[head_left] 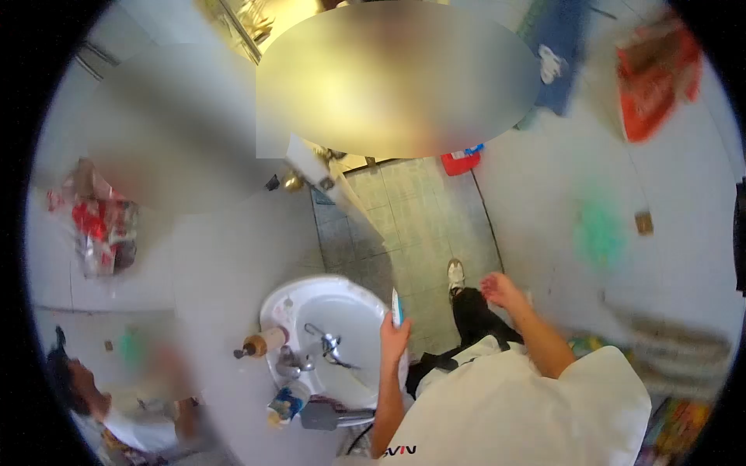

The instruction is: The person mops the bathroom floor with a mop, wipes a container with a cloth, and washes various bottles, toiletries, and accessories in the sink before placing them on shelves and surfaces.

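My left hand is closed around a white and blue tube, held upright at the right side of the white sink. My right hand hangs over the floor to the right, its fingers curled; what they hold, if anything, is too small to tell. In the basin lies a dark, thin object that I cannot make out. A pump bottle stands on the sink's left rim beside the faucet, and a blue and white container is below them.
A tiled floor leads to a doorway ahead, with a red container near it. An orange-red bag hangs on the right wall. Left of the sink, a mirror shows a person's reflection. A plastic bag hangs at the left.
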Demonstrator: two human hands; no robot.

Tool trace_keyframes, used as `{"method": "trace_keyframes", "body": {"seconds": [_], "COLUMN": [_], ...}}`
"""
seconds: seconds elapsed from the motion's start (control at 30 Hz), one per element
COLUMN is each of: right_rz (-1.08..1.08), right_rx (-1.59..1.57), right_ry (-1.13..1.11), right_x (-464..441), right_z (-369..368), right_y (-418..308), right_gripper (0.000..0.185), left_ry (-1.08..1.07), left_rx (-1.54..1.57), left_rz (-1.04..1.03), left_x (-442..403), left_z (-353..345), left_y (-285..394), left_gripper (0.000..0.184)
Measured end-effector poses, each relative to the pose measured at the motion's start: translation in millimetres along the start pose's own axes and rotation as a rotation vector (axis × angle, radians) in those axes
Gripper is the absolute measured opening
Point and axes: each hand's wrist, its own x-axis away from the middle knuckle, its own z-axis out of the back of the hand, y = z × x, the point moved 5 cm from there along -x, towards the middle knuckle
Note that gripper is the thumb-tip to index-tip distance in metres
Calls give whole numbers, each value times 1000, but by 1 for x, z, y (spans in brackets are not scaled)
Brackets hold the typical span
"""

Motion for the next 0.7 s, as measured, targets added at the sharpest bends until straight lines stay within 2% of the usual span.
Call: {"method": "trace_keyframes", "body": {"seconds": [0.03, 0.1, 0.13, 0.2, 0.23, 0.27, 0.3, 0.33, 0.4, 0.43, 0.47, 0.53, 0.57, 0.6, 0.63, 0.67, 0.7], "right_rz": [-100, 45, 16, 178, 142, 99, 64, 70, 29, -143, -131, 43, 37, -130, -304, -135, -134], "right_rx": [72, 297, 323, 551, 622, 702, 783, 909, 1002, 952, 989, 925, 999, 967, 913, 1153, 1192], "right_ry": [7, -176, -179, -214, -246, -213, -186, -252, -159, -393, -328, -96, -96, -269, -441, -163, -177], "right_x": [-9, -41, -63, -108, -115, -122, -133, -162, -204, -237, -213, -189, -191, -201, -208, -220, -220], "right_z": [-32, -88, -102, -139, -157, -182, -206, -218, -208, -175, -196, -210, -214, -220, -220, -233, -245], "right_y": [-20, -68, -87, -131, -155, -174, -184, -191, -212, -222, -235, -254, -268, -275, -287, -292, -300], "right_gripper": [18, 16, 16, 22, 22, 22, 21, 23, 27, 18, 15, 12, 12, 14, 16, 19, 19], "left_ry": [9, 7, 6, 37, 47, 181, 252, 319, 363, 291, 271, 239, 272, 308, 347, 401, 438], "left_rx": [-204, -627, -782, -827, -866, -896, -822, -788, -859, -878, -859, -853, -823, -801, -826, -875, -931], "left_rz": [-7, 10, 5, 99, 194, 213, 276, 312, 459, 525, 505, 533, 486, 431, 428, 425, 407], "left_x": [-19, -39, -50, -64, -70, -72, -75, -80, -86, -74, -81, -94, -100, -110, -109, -116, -116], "left_z": [-14, -28, -32, -34, -37, -32, -27, -17, -6, -5, 0, 3, 9, 20, 25, 29, 36], "left_y": [15, 38, 41, 51, 50, 33, 38, 29, -3, -11, -16, 8, 10, 12, 43, 61, 79], "left_gripper": [28, 31, 36, 38, 39, 39, 39, 41, 40, 40, 38, 38, 38, 37, 35, 35, 35]}}
